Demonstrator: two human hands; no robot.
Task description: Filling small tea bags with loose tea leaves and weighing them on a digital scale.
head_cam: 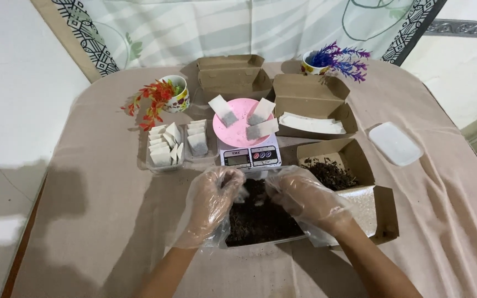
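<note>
Both my hands wear clear plastic gloves and hover over a tray of dark loose tea point(258, 223) near the table's front. My left hand point(212, 197) has its fingers curled at the tray's left edge, pinching something small and white that I cannot make out. My right hand point(302, 194) is bent over the tea, fingers closed toward the left hand. Behind them stands a small scale with a pink plate point(242, 113) carrying three filled tea bags point(255, 118).
A clear container of empty tea bags point(164, 146) sits left of the scale. Open cardboard boxes point(313, 102) stand behind and to the right, one holding dark tea point(331, 174). Two cups with artificial plants point(164, 96) and a white lid point(396, 143) rest on the beige cloth.
</note>
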